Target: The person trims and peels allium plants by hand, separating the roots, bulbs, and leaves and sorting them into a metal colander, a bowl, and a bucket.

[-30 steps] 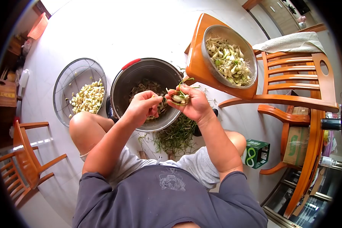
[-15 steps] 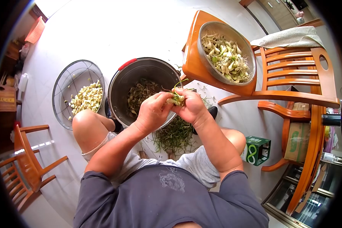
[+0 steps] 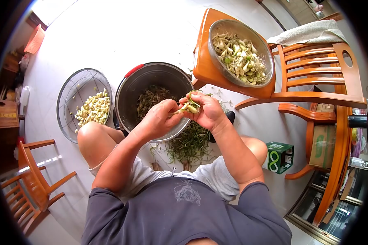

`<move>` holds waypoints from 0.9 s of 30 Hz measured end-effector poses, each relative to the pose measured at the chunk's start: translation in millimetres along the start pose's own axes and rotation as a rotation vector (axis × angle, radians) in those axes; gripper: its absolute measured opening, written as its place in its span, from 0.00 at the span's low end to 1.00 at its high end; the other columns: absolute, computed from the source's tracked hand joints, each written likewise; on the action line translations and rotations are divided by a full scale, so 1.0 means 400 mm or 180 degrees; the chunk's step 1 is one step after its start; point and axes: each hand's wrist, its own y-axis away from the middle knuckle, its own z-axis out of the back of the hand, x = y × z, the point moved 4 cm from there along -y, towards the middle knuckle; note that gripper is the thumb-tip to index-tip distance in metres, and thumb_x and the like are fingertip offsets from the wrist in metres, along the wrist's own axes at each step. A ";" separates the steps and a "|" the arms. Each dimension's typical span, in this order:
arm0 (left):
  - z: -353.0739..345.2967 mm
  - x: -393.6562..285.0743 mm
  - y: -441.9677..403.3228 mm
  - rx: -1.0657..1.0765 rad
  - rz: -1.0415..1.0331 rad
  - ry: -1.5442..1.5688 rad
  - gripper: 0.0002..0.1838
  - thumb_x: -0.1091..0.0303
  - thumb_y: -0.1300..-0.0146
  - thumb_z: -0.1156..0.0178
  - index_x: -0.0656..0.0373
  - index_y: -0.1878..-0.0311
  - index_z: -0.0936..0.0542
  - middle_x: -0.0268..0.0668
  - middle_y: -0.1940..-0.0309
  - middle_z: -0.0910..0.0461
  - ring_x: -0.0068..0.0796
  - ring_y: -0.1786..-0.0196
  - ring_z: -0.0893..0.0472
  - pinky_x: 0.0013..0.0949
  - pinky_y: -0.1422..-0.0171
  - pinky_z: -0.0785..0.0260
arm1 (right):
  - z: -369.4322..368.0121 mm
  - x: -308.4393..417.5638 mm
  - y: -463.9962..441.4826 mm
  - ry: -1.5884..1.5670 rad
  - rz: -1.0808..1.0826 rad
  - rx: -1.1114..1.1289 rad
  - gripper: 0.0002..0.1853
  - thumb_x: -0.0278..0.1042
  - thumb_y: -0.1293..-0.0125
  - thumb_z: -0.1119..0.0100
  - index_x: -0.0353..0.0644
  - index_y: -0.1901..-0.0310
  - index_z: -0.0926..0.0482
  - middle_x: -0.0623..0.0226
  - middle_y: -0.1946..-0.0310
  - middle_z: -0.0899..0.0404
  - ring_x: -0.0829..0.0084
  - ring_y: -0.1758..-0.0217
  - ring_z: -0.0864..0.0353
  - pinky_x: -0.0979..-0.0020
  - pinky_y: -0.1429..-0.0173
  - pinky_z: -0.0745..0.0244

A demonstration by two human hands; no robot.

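Note:
Over the right side of a dark bucket [image 3: 126, 96], both my hands are close together. My right hand [image 3: 210, 111] is closed around a small bunch of pale onion-like bulbs [image 3: 191, 107] with green stalks. The fingers of my left hand [image 3: 158, 119] are pinched at the left side of that bunch; whatever lies between them is too small to make out. Brownish peelings [image 3: 151, 97] lie inside the bucket. To its left, cleaned white bulbs [image 3: 95, 108] fill part of a round mesh basket [image 3: 61, 96].
A bowl [image 3: 270, 61] heaped with untrimmed, rooted bulbs [image 3: 241, 57] rests on an orange wooden stool [image 3: 200, 61] at upper right. Green trimmings [image 3: 188, 145] cover the floor between my feet. Wooden chairs [image 3: 315, 69] and a green box [image 3: 280, 157] stand to the right; another chair [image 3: 34, 175] is at lower left.
My left fingers have drawn slightly left and down, away from my right hand. My right hand has turned more open to view, showing the bulbs in it. The whole view has shifted slightly.

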 end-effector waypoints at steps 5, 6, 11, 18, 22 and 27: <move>-0.010 0.020 -0.005 0.0491 0.0907 0.0829 0.10 0.65 0.34 0.41 0.64 0.60 0.24 0.32 0.73 0.23 0.16 0.70 0.27 0.26 0.66 0.33 | -0.021 0.011 0.009 -0.0006 -0.0111 0.0167 0.09 0.34 0.28 0.52 0.39 0.56 0.25 0.57 0.60 0.19 0.64 0.59 0.18 0.66 0.62 0.19; -0.005 0.013 -0.007 0.0536 0.1060 0.1092 0.11 0.65 0.33 0.42 0.64 0.59 0.24 0.32 0.73 0.23 0.16 0.70 0.27 0.26 0.65 0.32 | -0.015 0.011 0.004 -0.0037 -0.0139 0.0170 0.09 0.35 0.29 0.51 0.39 0.57 0.24 0.58 0.61 0.19 0.65 0.60 0.18 0.68 0.63 0.20; 0.030 0.007 -0.008 0.0570 0.1450 0.1874 0.16 0.66 0.31 0.43 0.65 0.46 0.23 0.29 0.72 0.20 0.10 0.76 0.32 0.19 0.74 0.39 | -0.012 0.019 0.003 -0.0058 0.0026 0.0187 0.05 0.31 0.34 0.42 0.39 0.60 0.23 0.62 0.67 0.20 0.71 0.67 0.21 0.72 0.68 0.24; 0.069 0.023 -0.006 0.0239 0.1326 0.2095 0.16 0.70 0.31 0.44 0.66 0.43 0.25 0.39 0.69 0.17 0.10 0.82 0.35 0.17 0.80 0.43 | -0.008 0.036 0.002 0.0385 0.0450 0.0098 0.06 0.17 0.40 0.40 0.36 0.63 0.24 0.62 0.73 0.23 0.73 0.73 0.23 0.74 0.69 0.25; 0.120 0.002 -0.011 -0.0002 0.1318 0.2403 0.17 0.68 0.30 0.46 0.66 0.42 0.26 0.42 0.68 0.17 0.12 0.83 0.34 0.17 0.81 0.43 | 0.006 0.079 0.009 0.0101 0.0747 -0.0116 0.06 0.16 0.41 0.41 0.36 0.64 0.26 0.61 0.73 0.23 0.73 0.75 0.24 0.75 0.70 0.25; 0.144 -0.056 -0.084 0.0041 0.1308 0.3234 0.18 0.64 0.28 0.50 0.67 0.41 0.28 0.42 0.70 0.19 0.14 0.84 0.33 0.17 0.81 0.42 | -0.010 0.076 0.038 0.0117 0.0513 0.0087 0.07 0.16 0.41 0.42 0.37 0.63 0.26 0.63 0.73 0.23 0.73 0.74 0.23 0.74 0.71 0.25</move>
